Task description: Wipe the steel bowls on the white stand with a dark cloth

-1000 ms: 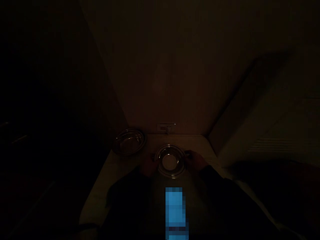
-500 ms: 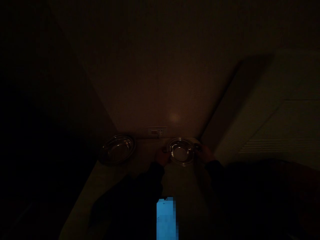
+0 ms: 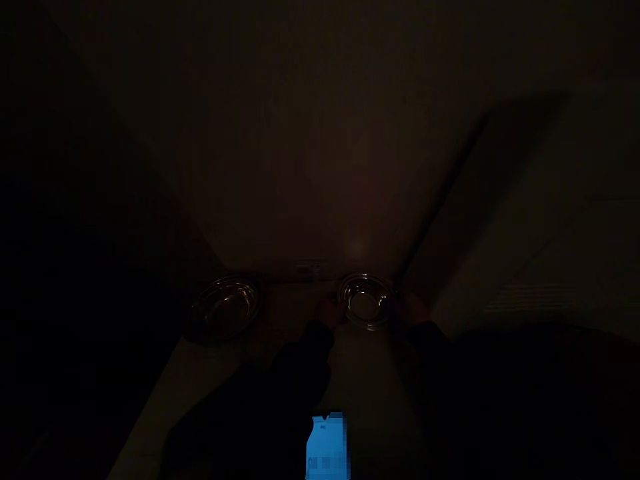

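Note:
The scene is very dark. A shiny round metal bowl [image 3: 367,301] stands at the far end of a pale counter [image 3: 210,373], close to the back wall. My left hand [image 3: 329,311] grips its left rim and my right hand [image 3: 413,308] grips its right rim. Both arms are in dark sleeves. A second, wider metal dish [image 3: 226,308] lies on the counter to the left, apart from my hands.
A wall socket [image 3: 309,269] sits low on the back wall between the two dishes. A tall pale cabinet side [image 3: 530,220] rises at the right. A blurred blue patch [image 3: 327,445] shows at the bottom centre. The left side is black.
With both hands on it, the bowl has moved away from me and to the right, toward the back wall. The picture has grown darker.

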`<control>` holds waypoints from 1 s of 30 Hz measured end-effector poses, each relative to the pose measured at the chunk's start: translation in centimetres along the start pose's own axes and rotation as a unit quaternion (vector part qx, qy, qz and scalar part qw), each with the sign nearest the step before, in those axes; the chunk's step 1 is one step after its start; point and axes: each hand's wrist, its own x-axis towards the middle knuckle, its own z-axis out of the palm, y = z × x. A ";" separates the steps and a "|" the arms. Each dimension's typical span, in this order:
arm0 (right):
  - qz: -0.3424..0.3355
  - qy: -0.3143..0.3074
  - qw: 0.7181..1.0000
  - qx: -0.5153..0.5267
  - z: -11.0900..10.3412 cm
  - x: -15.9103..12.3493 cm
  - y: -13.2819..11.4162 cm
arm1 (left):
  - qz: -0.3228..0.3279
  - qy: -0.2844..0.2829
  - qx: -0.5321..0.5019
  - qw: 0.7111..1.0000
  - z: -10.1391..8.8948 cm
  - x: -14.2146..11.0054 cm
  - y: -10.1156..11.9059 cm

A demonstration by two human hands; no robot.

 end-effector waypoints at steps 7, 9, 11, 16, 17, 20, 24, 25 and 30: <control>-0.081 0.144 0.986 -0.015 -1.0 -3.4 -1.6 | 0.081 0.031 0.028 0.996 -4.7 -4.8 -0.6; -0.142 0.168 0.975 0.037 -0.8 -4.5 -3.2 | 0.083 0.036 0.028 0.996 -7.4 -6.9 -1.1; -0.199 0.130 0.967 0.088 -0.3 -5.7 -5.4 | 0.095 0.044 0.046 0.993 -10.5 -8.9 -2.1; -0.282 -0.090 0.947 0.125 2.0 -9.4 -12.4 | 0.060 0.144 0.164 0.974 -18.2 -12.8 -6.5; -0.294 -0.120 0.940 0.122 2.7 -10.2 -13.6 | 0.038 0.159 0.190 0.968 -19.4 -13.3 -7.7; -0.338 -0.176 0.921 0.083 4.9 -12.1 -16.7 | -0.007 0.186 0.274 0.943 -22.0 -14.4 -11.1; -0.337 -0.186 0.922 0.044 8.2 -13.0 -19.5 | -0.034 0.144 0.299 0.943 -23.4 -15.3 -13.9; -0.324 -0.189 0.926 0.040 9.0 -13.0 -20.0 | -0.049 0.140 0.294 0.944 -23.5 -15.4 -14.2; -0.288 -0.236 0.926 0.060 10.5 -13.1 -20.8 | -0.059 0.072 0.209 0.974 -22.8 -16.1 -14.0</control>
